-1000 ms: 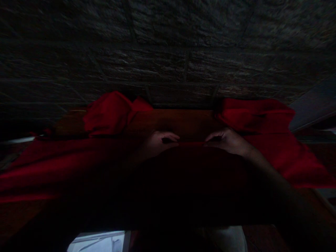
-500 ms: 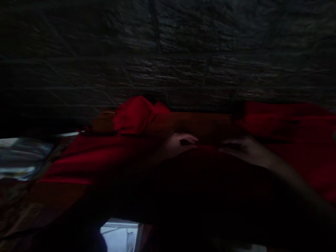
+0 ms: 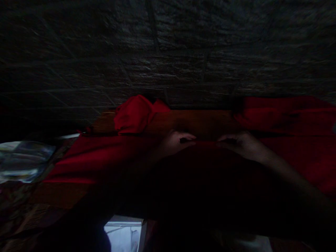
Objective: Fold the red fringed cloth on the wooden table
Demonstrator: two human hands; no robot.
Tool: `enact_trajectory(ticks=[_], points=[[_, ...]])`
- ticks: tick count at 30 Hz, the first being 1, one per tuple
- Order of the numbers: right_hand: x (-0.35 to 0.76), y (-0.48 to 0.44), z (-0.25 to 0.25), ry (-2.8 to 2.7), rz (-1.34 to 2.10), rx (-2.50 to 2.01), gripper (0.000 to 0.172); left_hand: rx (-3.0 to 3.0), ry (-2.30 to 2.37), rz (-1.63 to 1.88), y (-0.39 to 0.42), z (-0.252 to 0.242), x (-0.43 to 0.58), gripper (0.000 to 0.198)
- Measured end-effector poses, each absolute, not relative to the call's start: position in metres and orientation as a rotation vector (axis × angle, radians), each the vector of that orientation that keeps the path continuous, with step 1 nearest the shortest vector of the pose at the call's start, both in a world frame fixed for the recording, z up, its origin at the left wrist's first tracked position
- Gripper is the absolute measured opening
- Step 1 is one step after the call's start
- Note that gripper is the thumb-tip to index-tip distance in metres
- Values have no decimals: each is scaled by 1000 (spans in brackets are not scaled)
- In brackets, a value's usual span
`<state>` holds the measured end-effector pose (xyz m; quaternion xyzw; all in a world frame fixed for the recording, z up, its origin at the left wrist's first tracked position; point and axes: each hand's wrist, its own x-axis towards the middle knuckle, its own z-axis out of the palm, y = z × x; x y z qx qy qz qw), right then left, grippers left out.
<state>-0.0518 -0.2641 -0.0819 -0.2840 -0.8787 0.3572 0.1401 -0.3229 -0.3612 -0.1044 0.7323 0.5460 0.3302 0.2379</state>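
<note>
Red fabric [image 3: 89, 154] lies spread over a wooden board in very dim light. My left hand [image 3: 178, 142] pinches the far edge of the red fabric between thumb and fingers, near the middle. A short way to the right, my right hand [image 3: 243, 145] pinches the same edge, thumb and fingers curled towards the left hand. A short strip of the edge shows between the two hands. Most of the fabric in front of me is lost in shadow.
A bunched red cloth [image 3: 135, 114] rests at the far left of the wooden board [image 3: 189, 120]. More red cloth [image 3: 283, 113] lies at the far right. A dark tiled wall [image 3: 178, 66] rises behind. Clear plastic packaging [image 3: 26, 161] is at the left, and a white box [image 3: 123, 234] below.
Both hands keep nearly the same place on the fabric edge, their fingers shifting slightly. The whole view has tilted a little.
</note>
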Motion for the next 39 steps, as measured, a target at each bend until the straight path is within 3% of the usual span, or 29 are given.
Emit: enact_trajectory(ticks=[19, 26, 39], points=[[-52, -261, -85, -2517, 1064, -850, 27, 2070, 1585, 812, -360, -97, -327, 32], [-53, -261, -86, -2527, 1065, -876, 27, 2241, 1489, 629, -358, -85, -346, 22], [-55, -261, -86, -2493, 1116, -874, 36, 2246, 1442, 622, -358, -83, -346, 13]])
